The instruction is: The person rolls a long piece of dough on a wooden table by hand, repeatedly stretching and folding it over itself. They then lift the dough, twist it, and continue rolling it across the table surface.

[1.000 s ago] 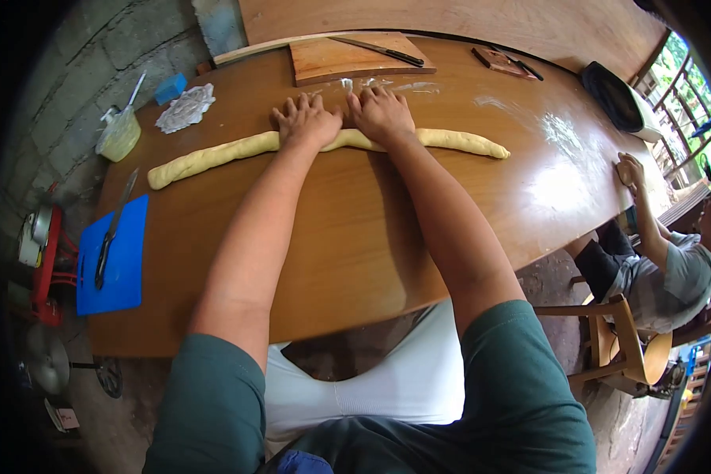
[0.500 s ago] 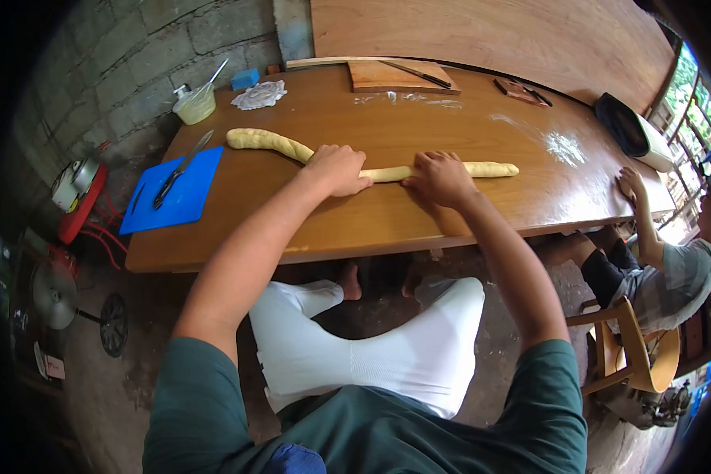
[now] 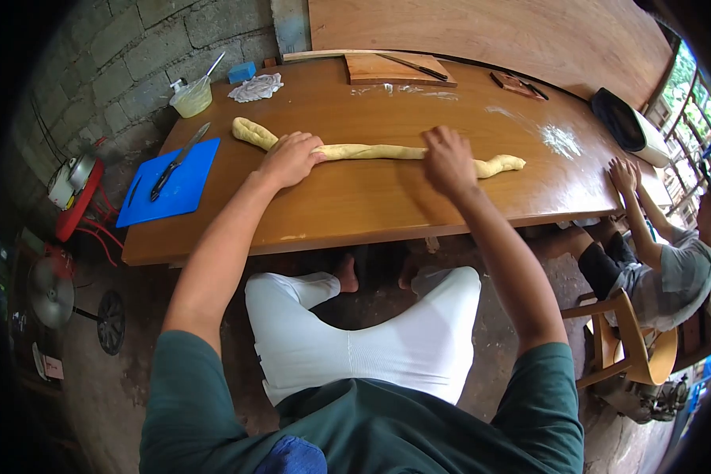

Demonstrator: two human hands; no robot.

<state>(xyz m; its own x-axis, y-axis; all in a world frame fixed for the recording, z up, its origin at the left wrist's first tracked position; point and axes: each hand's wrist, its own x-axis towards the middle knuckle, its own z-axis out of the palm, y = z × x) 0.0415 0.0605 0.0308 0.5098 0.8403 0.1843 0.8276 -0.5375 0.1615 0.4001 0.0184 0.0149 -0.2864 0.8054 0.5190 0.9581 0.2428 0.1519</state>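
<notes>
A long, pale yellow rope of dough (image 3: 371,152) lies across the wooden table, slightly twisted between my hands. My left hand (image 3: 291,159) wraps over its left part, thumb on the near side. Beyond that hand, the thick left end bends up and away. Over the right part is my right hand (image 3: 450,163), palm down with fingers stretched forward and a little apart; its palm hides the dough beneath. The right end of the rope curves out past this hand, wavy and thinner.
On the left are a blue cutting board (image 3: 170,178) with a knife (image 3: 175,166), a whisk tub (image 3: 191,99) and a blue sponge (image 3: 242,72). Behind sits a wooden board (image 3: 387,71) with a knife. Flour (image 3: 561,141) dusts the right; another person's hands (image 3: 624,175) rest at that edge.
My hands have moved apart, the left one leftward and away. The middle of the dough has shifted away from me, and its right end is now curved. The other person's hands are now together.
</notes>
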